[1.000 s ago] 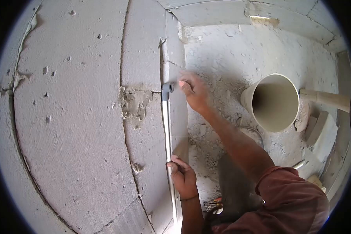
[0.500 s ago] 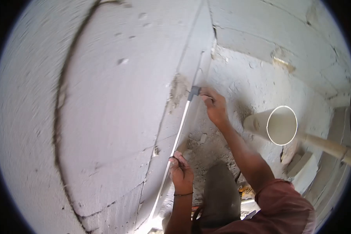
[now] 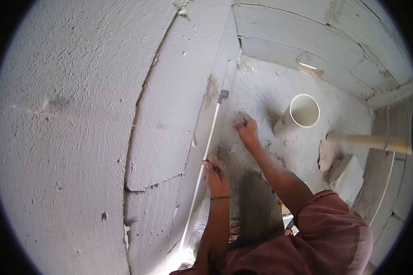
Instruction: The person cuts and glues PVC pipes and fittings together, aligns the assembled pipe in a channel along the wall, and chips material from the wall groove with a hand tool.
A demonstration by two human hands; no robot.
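Observation:
A thin white pipe (image 3: 211, 133) runs along the base of the block wall, with a dark grey elbow fitting (image 3: 223, 95) on its far end. My left hand (image 3: 216, 175) has its fingers closed around the pipe about midway along its visible length. My right hand (image 3: 246, 130) is held off the pipe, to the right of and nearer than the elbow. Its fingers are loosely bent and apart, with nothing visible in them.
A wide cream pipe (image 3: 287, 123) stands upright on the dusty floor to the right. Beyond it lie a wooden pole (image 3: 367, 142) and broken block pieces (image 3: 347, 176). The block wall (image 3: 170, 114) rises close on the left; my knee (image 3: 260, 211) is below my hands.
My right hand has come off the elbow fitting and drawn back towards me. My left hand still grips the pipe. The camera view has shifted.

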